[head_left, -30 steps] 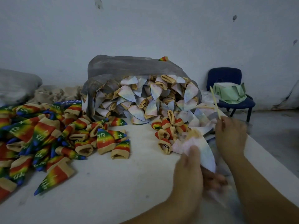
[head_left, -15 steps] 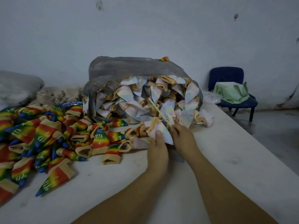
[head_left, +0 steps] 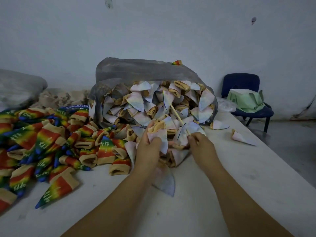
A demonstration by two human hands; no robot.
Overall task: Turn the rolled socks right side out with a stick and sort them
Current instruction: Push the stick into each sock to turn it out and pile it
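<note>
At frame centre I see the left hand curled round a pale inside-out rolled sock above the white bench. The right hand pinches a thin wooden stick slanting toward the grey plastic bag. Rainbow-striped socks are heaped at the left.

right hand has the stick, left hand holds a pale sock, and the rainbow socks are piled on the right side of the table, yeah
Not quite: the head view shows the rainbow socks piled on the left side of the table. The right hand does hold the stick and the left hand a pale sock.
</note>
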